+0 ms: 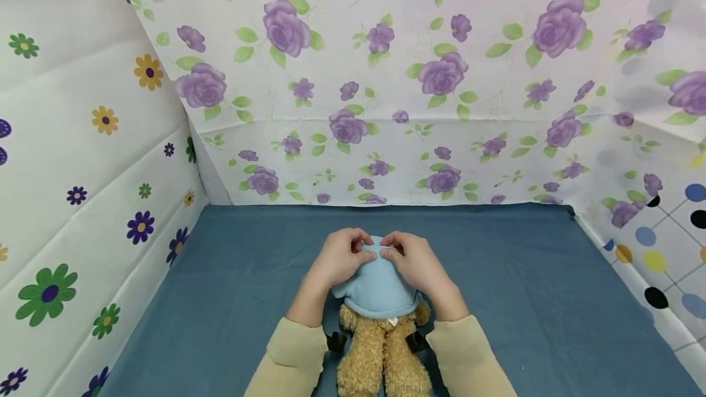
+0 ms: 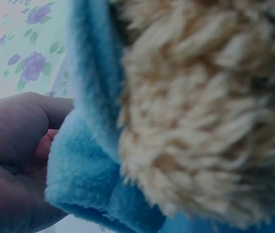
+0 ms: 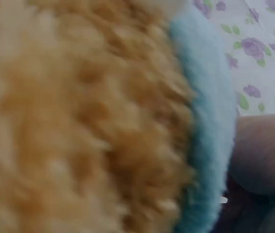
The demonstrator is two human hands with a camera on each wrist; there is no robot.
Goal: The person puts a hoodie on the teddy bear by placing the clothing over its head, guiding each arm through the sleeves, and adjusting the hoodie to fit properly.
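Observation:
A curly tan plush toy [image 1: 366, 351] lies on the table with its two legs toward me, and a light blue fleece garment [image 1: 382, 290] covers its upper part. At the garment's far edge my left hand [image 1: 343, 257] pinches the cloth between thumb and fingers. Close beside it, my right hand [image 1: 415, 260] pinches the same edge. Up close in the left wrist view, a short blue sleeve [image 2: 86, 165] hangs beside the plush fur [image 2: 200, 116]. In the right wrist view the fur [image 3: 94, 121] fills the left, bordered by blue fleece [image 3: 208, 111]. The toy's head is hidden.
A dark blue cloth [image 1: 248, 274] covers the table. Behind it stands a white sheet with purple roses [image 1: 347, 126]. Flower-patterned fabric [image 1: 83, 158] closes the left side, and dotted fabric [image 1: 675, 268] the right. Black straps [image 1: 336, 342] circle the wrists.

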